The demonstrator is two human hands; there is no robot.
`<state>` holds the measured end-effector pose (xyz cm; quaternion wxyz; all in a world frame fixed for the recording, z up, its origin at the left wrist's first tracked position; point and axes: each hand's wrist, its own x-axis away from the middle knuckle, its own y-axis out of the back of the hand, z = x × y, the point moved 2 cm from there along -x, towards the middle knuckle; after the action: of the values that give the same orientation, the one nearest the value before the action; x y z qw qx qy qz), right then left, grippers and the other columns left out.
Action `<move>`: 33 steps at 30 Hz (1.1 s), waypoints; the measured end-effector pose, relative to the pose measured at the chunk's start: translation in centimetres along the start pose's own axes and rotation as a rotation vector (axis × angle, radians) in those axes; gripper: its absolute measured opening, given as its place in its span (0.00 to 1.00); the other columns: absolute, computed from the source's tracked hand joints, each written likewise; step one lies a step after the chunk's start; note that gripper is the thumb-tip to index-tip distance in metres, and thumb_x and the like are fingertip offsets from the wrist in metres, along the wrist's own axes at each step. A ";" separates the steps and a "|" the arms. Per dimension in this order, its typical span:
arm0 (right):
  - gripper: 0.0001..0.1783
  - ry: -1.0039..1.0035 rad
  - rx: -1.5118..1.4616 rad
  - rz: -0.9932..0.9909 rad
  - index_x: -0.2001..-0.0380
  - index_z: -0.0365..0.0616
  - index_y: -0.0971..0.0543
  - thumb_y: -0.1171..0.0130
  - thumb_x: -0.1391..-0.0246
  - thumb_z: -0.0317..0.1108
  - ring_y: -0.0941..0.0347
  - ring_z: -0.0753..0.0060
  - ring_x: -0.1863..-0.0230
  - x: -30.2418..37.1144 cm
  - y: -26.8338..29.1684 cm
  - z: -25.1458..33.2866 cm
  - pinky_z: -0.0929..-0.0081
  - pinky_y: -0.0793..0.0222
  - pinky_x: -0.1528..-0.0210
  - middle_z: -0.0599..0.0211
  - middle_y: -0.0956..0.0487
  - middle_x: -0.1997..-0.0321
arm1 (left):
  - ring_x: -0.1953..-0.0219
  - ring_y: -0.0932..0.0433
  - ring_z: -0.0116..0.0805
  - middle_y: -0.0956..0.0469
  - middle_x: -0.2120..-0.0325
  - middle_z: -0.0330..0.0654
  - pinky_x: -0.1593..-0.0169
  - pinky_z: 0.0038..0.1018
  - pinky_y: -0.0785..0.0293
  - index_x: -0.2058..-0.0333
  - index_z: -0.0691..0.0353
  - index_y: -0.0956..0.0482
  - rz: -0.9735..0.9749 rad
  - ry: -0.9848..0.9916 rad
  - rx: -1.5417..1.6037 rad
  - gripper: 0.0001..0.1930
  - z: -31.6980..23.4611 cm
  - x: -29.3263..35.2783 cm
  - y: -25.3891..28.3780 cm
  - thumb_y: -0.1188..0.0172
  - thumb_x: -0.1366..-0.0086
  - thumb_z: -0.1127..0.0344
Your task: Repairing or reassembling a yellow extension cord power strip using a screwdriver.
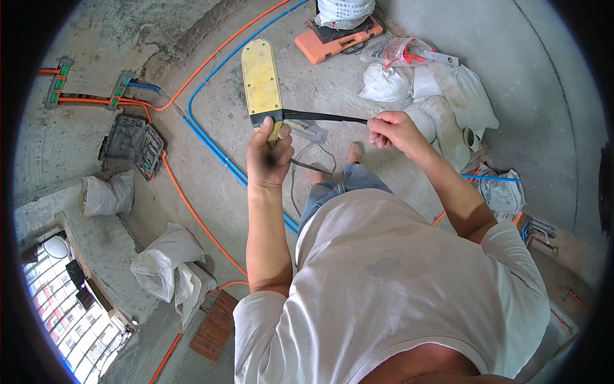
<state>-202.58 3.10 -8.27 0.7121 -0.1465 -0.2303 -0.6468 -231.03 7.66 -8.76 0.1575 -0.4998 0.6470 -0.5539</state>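
In my left hand (269,153) is a long, flat yellow plastic tool (261,80) with rounded ends and small screws along its face. My fingers are closed round its lower end, and it stands nearly upright. A black tape-like strip (323,116) goes round the tool just above my grip and stretches rightward. My right hand (396,134) pinches the far end of that strip, which looks taut. A thin dark cable (312,168) hangs in a loop below my left hand; where it joins is hidden. Behind the strip, a flat grey piece (308,132) lies on the floor.
Blue pipes (217,152) and orange pipes (189,198) run along the floor on my left. An open tool case (135,144) rests by the left wall. Ahead is an orange case (332,48) with a sack on it. White sacks (441,96) are piled at the right wall.
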 end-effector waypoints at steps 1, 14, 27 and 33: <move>0.13 -0.029 -0.011 -0.019 0.75 0.43 0.23 0.45 0.43 0.40 0.30 0.83 0.81 -0.6 0.6 -0.9 0.84 0.38 0.80 0.72 0.23 0.78 | 0.87 0.45 0.17 0.29 0.76 0.39 0.86 0.14 0.50 0.63 0.61 0.31 0.065 0.027 -0.004 0.15 0.1 0.2 -0.5 0.47 0.34 0.54; 0.12 0.263 0.110 0.102 0.61 0.43 0.25 0.44 0.41 0.40 0.24 0.79 0.73 -8.0 5.3 10.7 0.81 0.28 0.71 0.67 0.21 0.72 | 0.74 0.24 0.44 0.25 0.71 0.47 0.68 0.36 0.28 0.36 0.65 0.62 0.523 -0.407 -1.588 0.48 1.3 5.3 -10.4 0.35 0.43 0.56; 0.12 1.148 0.171 -0.101 0.64 0.35 0.28 0.52 0.37 0.35 0.25 0.75 0.75 6.2 -3.3 20.5 0.81 0.30 0.72 0.62 0.22 0.74 | 0.72 0.25 0.61 0.25 0.78 0.61 0.69 0.45 0.30 0.51 0.72 0.37 0.052 -0.324 -2.082 0.26 2.6 1.6 -3.3 0.40 0.42 0.61; 0.11 0.870 -0.239 0.151 0.67 0.37 0.29 0.52 0.37 0.35 0.33 0.78 0.77 6.9 -3.7 15.9 0.80 0.36 0.74 0.68 0.29 0.79 | 0.86 0.35 0.22 0.32 0.83 0.32 0.84 0.23 0.41 0.67 0.64 0.31 -0.267 -0.200 -1.438 0.13 -0.3 -2.4 1.9 0.40 0.41 0.62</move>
<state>-208.01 4.84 8.51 0.7658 0.0410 0.1779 -0.6166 -231.04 9.59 -11.18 -0.2193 -0.6022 0.7665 0.0409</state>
